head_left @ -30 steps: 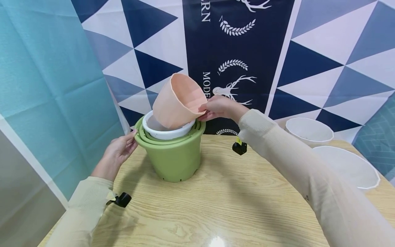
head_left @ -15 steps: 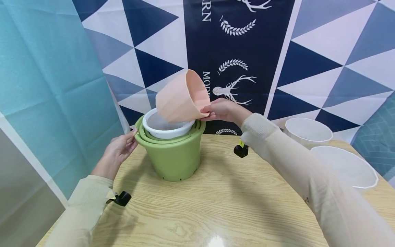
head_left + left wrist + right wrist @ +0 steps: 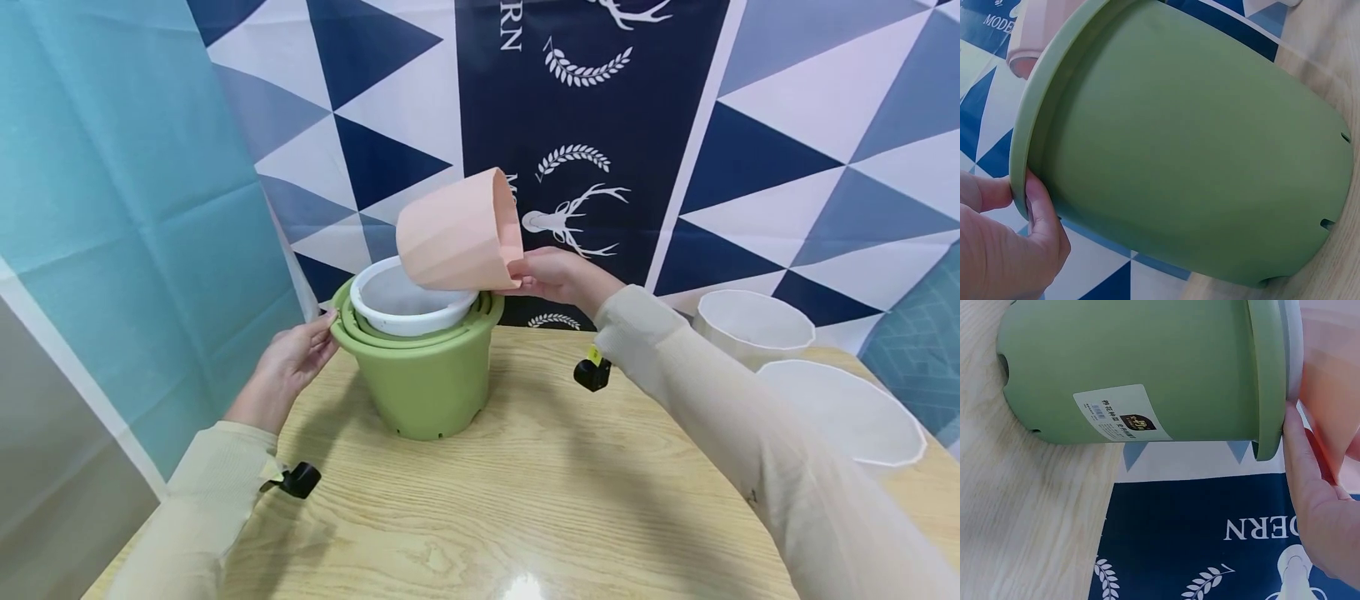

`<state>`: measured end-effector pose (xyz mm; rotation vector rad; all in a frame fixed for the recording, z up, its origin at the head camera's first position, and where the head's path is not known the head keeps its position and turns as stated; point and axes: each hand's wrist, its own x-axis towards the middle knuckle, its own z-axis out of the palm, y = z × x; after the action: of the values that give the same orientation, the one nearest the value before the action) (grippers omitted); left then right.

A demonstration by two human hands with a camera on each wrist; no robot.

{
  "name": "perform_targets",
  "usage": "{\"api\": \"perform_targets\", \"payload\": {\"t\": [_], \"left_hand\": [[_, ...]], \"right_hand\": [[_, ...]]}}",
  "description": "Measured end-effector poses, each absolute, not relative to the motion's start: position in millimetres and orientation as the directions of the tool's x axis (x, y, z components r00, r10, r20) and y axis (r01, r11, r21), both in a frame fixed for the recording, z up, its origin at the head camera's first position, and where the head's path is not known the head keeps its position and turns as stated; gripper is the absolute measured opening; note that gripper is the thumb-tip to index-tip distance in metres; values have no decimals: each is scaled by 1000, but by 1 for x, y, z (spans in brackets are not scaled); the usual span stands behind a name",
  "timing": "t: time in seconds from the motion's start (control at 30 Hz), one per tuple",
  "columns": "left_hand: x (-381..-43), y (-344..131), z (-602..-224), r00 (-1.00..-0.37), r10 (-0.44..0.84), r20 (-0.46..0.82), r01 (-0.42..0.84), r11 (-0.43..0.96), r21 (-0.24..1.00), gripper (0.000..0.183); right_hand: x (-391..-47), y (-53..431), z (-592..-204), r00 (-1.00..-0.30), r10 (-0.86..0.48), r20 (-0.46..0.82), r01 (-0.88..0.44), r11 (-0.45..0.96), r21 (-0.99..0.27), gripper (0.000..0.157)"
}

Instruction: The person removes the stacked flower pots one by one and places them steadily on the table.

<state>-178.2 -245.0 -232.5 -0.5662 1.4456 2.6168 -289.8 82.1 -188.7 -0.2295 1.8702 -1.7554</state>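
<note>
A green flowerpot (image 3: 423,387) stands on the wooden table with more green pots nested inside it and a white pot (image 3: 408,323) on top of the nest. My left hand (image 3: 298,350) pinches the green pot's rim at its left side; in the left wrist view the thumb and fingers (image 3: 1044,209) straddle that rim. My right hand (image 3: 558,279) grips the rim of a peach-coloured flowerpot (image 3: 457,237), tipped on its side above the white pot, its mouth facing right. In the right wrist view a finger (image 3: 1300,447) lies along the stack's rim beside the peach pot.
Two white pots (image 3: 757,321) stand at the right end of the table (image 3: 465,508), one nearer and partly behind the right sleeve. A patterned cloth (image 3: 585,108) hangs right behind the stack, and a teal cloth (image 3: 142,183) hangs at the left.
The peach pot has tilted further onto its side and shifted slightly right and up, uncovering more of the white pot. My left hand stays on the green rim.
</note>
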Motion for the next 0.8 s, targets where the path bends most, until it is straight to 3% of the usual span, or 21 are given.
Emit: {"api": "perform_targets", "payload": {"t": [0.27,0.8], "left_hand": [[-179,-243,-233,-924,-96,-370,-262,-547,795,6],[-178,-245,-233,-926,-96,-366,-258,-547,796,6]], "right_hand": [[-289,91,-196,-821,-502,-274,303,25,-953,52],[-283,101,-195,-777,-485,-401,541,-190,-819,60]]}}
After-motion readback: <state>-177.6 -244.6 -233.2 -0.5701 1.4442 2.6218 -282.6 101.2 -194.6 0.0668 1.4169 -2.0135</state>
